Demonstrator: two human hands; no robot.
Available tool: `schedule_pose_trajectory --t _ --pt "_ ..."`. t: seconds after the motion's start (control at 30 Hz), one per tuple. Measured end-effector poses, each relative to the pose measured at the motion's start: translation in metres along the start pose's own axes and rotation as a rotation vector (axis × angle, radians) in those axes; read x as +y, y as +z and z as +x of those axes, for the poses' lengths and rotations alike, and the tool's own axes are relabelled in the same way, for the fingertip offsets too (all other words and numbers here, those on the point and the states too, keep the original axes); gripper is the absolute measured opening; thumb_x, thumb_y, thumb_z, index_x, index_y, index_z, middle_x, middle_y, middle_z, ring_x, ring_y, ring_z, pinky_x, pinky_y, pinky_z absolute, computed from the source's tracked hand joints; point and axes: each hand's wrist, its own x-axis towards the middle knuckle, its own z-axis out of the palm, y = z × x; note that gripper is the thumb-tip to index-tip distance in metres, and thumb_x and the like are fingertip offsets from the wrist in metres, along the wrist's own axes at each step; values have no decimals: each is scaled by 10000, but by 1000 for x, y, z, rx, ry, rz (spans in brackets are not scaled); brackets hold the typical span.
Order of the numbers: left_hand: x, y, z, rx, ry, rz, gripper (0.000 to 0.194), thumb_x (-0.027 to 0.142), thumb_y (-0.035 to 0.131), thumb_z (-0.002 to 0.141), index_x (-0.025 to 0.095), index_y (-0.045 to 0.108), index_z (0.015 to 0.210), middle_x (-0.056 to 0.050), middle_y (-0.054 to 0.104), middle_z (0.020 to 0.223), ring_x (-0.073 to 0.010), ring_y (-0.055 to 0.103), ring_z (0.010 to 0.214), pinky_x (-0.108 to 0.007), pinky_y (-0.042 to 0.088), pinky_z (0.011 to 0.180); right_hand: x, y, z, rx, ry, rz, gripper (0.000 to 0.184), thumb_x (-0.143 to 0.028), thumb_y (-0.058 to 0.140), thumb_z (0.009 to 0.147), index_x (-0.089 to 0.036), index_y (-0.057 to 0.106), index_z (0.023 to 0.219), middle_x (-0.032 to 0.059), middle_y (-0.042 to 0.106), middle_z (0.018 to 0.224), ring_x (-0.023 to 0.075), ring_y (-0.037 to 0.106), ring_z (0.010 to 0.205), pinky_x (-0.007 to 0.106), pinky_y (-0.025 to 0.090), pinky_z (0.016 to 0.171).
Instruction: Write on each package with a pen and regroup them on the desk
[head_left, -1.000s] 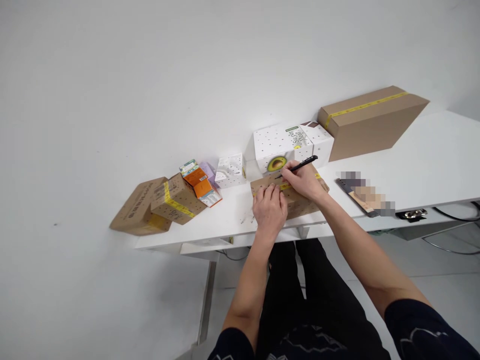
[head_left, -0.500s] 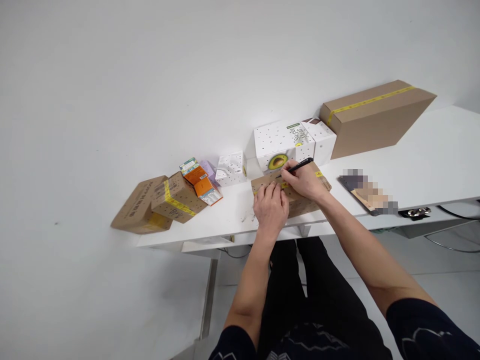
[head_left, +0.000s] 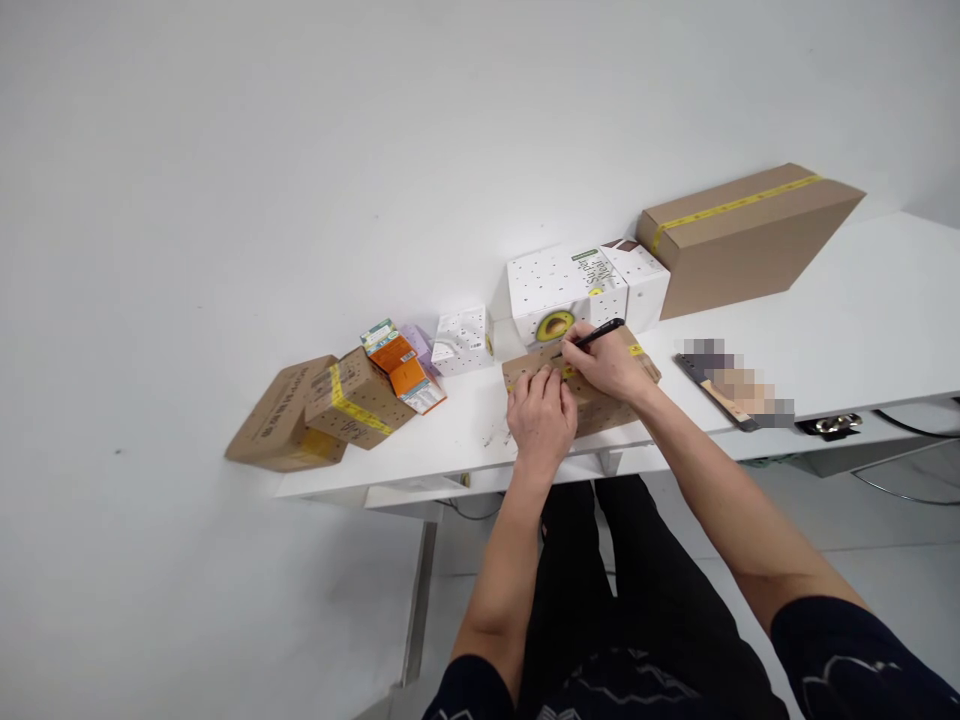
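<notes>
My right hand (head_left: 600,360) is closed around a black marker pen (head_left: 602,332), its tip at the top of a brown cardboard box (head_left: 611,415). Yellow tape runs across that box. My left hand (head_left: 541,405) lies flat on the box's left part with fingers stretched out, steadying distance from the pen tip. Both hands cover much of the top, so any marks beneath them are hidden. Right behind the box stands a white carton (head_left: 559,285) with an avocado picture.
A smaller white carton (head_left: 649,280) and a large taped cardboard box (head_left: 750,240) stand rightward along the wall. Leftward are a white box (head_left: 461,340), an orange box (head_left: 411,375) and two brown boxes (head_left: 281,415). A blurred flat item (head_left: 716,390) lies near the table's front edge.
The hands and pen hold nearly the same place on the box. The whole view has shifted very slightly.
</notes>
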Motion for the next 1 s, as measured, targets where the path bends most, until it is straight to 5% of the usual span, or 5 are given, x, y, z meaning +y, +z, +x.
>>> schedule_pose_trajectory --t 0.2,0.33,0.5,0.73,1.0 --pt "0 0 0 -5 -4 3 315 264 464 916 190 690 1122 -69 700 1151 -255 585 1104 -394 468 928 -2 0 -3 197 20 181 133 -317 510 852 -223 496 759 -36 533 649 131 508 571 272 409 577" --pt "0 -1 0 2 -17 -15 311 265 469 913 195 691 1119 -78 705 1135 -256 590 1103 -395 475 916 4 -12 -13 536 -9 324 227 -449 469 901 -226 510 918 -14 588 764 120 559 567 266 454 556" --pt "-1 0 1 -11 -20 -24 311 268 469 914 200 692 1120 -80 701 1142 -255 589 1106 -394 482 907 51 -49 -41 895 46 -15 275 -382 363 941 -207 489 1111 61 618 950 165 615 673 339 505 640" --pt "0 -3 1 19 3 -7 319 251 454 920 176 696 1114 -61 712 1128 -252 593 1082 -380 488 882 114 -61 -72 -106 107 -973 382 -98 391 838 -156 616 1143 179 624 1181 336 481 1109 447 430 832" --pt "0 -3 0 -11 -6 -13 324 257 454 920 186 687 1133 -80 700 1147 -255 588 1102 -396 479 916 124 -59 -71 -216 90 -1059 444 -100 408 823 -163 615 1212 162 591 1278 357 406 1174 469 395 850"
